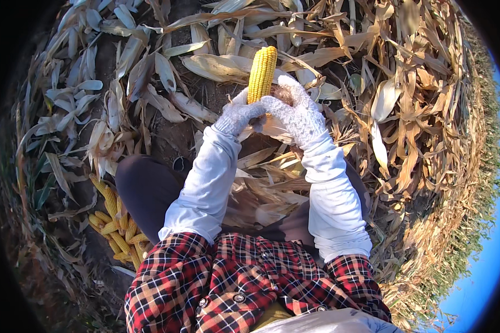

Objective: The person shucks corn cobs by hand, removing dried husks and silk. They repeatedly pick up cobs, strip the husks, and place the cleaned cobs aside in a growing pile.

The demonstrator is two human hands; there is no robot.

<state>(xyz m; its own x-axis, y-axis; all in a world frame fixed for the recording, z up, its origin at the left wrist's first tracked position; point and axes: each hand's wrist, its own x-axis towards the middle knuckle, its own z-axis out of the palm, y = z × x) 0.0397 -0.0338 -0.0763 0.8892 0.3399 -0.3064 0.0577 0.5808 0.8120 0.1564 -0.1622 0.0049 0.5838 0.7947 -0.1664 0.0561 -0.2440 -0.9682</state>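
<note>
A yellow ear of corn [262, 73] stands roughly upright between my gloved hands, its upper kernels bare. My left hand [239, 112], in a whitish knit glove, grips its lower left side. From the right, my right hand [298, 108] closes on its base and on brown corn silk [284, 95]. Pale husk leaves [277, 127] hang below the hands, and the lower end of the ear is hidden by fingers.
Dry corn husks [221, 66] cover much of the ground ahead. A pile of husked ears [118, 227] lies beside my left knee. Dry stalks and leaves [416, 125] are heaped at the right. More husks [266, 197] lie between my legs.
</note>
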